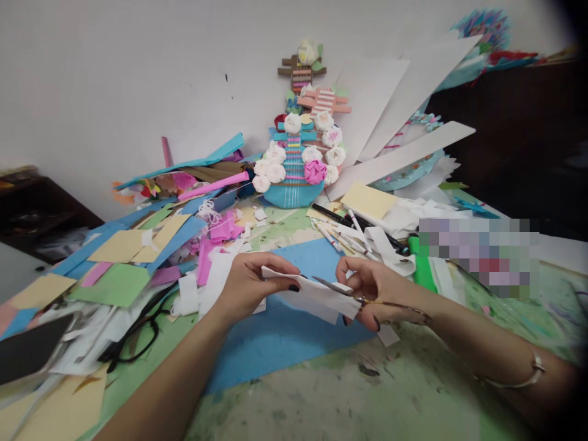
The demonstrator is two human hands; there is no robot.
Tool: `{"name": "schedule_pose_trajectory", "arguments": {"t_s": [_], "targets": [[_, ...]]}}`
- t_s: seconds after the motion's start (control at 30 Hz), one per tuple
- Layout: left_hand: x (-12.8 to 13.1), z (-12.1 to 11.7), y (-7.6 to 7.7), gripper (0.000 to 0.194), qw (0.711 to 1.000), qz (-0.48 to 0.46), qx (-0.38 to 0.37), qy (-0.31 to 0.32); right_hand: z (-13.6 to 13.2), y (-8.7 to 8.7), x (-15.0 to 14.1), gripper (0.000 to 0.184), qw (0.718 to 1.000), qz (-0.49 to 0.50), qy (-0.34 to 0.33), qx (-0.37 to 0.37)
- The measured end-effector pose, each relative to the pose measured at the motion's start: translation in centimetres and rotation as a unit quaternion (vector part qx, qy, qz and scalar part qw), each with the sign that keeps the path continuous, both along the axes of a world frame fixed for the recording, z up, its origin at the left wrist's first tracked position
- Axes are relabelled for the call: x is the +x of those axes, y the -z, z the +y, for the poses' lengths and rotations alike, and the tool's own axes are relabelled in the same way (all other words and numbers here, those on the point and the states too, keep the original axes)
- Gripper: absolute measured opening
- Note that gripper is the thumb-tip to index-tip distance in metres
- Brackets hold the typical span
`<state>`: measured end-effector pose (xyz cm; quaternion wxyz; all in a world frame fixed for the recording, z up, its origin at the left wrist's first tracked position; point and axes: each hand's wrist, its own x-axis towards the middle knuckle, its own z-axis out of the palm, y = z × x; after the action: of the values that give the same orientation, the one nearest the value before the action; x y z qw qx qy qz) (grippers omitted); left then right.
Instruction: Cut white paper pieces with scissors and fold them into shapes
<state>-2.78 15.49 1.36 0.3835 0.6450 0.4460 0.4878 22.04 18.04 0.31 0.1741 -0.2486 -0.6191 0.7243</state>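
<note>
My left hand (261,283) pinches a piece of white paper (315,301) between thumb and fingers at its left end. In my right hand (370,288) is a pair of scissors (327,283), fingers in the handles. The blades lie along the upper right part of the paper; whether they are parted I cannot tell exactly. Beneath both hands a blue sheet (271,343) lies flat on the table. A small white scrap (388,335) rests near the sheet's right edge, under my right hand.
Behind stands a paper-flower craft (294,165) against the wall. Left are coloured paper pieces (114,285), black-framed glasses (142,343) and a dark-screened device (34,349). Pens (331,214) and a green roll (421,263) lie right. White boards (413,110) lean at the back.
</note>
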Motion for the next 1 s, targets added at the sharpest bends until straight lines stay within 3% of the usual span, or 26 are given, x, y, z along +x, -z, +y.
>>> {"name": "schedule_pose_trajectory", "arguments": {"t_s": [0.3, 0.63, 0.83, 1.0], "targets": [[0.8, -0.6, 0.0, 0.034, 0.999, 0.013, -0.027, 0.023, -0.1, 0.3, -0.5, 0.072, 1.000, 0.020, 0.015, -0.013], [1.1, -0.9, -0.4, 0.029, 0.997, -0.028, -0.042, 0.059, -0.1, 0.2, -0.2, 0.069, 0.999, 0.030, 0.013, 0.020], [0.8, -0.9, -0.4, 0.030, 0.997, -0.032, -0.037, 0.065, 0.3, -0.2, 0.5, 0.094, 0.997, 0.015, 0.008, 0.080], [0.8, -0.8, -0.4, 0.029, 0.993, -0.047, -0.045, 0.096, 0.6, 0.0, 0.8, 0.096, 0.994, 0.034, -0.027, 0.096]]}}
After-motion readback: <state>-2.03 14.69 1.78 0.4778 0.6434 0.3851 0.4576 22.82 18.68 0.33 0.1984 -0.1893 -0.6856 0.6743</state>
